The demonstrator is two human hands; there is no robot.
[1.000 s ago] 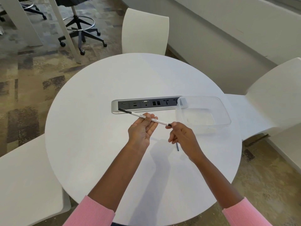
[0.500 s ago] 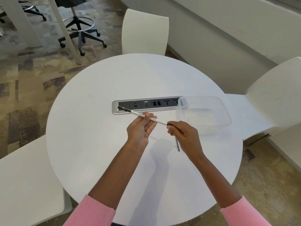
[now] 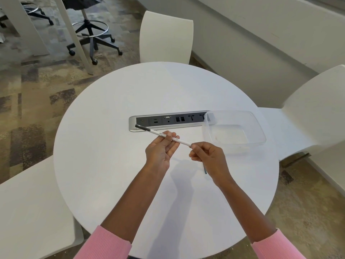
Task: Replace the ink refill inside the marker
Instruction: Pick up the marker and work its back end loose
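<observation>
A person in pink sleeves holds a white dry-wipe marker (image 3: 155, 132) in the air above a round white worktop (image 3: 112, 184). The left hand (image 3: 161, 151) is turned palm up, and its fingertips and thumb pinch the middle of the barrel. The right hand (image 3: 208, 157) has its fingers curled and pinches the barrel's near right end, where a dark tip just shows.

Compared with a second ago, the right hand has edged slightly towards the left hand. The marker keeps the same slant, with its dark cap pointing away to the left over the corner of a socket strip (image 3: 169, 120) set into the worktop.

A thin dark ink refill (image 3: 205, 170) pokes out below the right hand. Its upper part is hidden.

A clear plastic container (image 3: 261, 128) stands to the right, overlapping the strip's right end and close to the worktop's right edge. Bare white surface stretches left of the hands and towards the near edge.

White chairs stand at the far side (image 3: 166, 36), the right (image 3: 317, 109) and the near left (image 3: 28, 202).
</observation>
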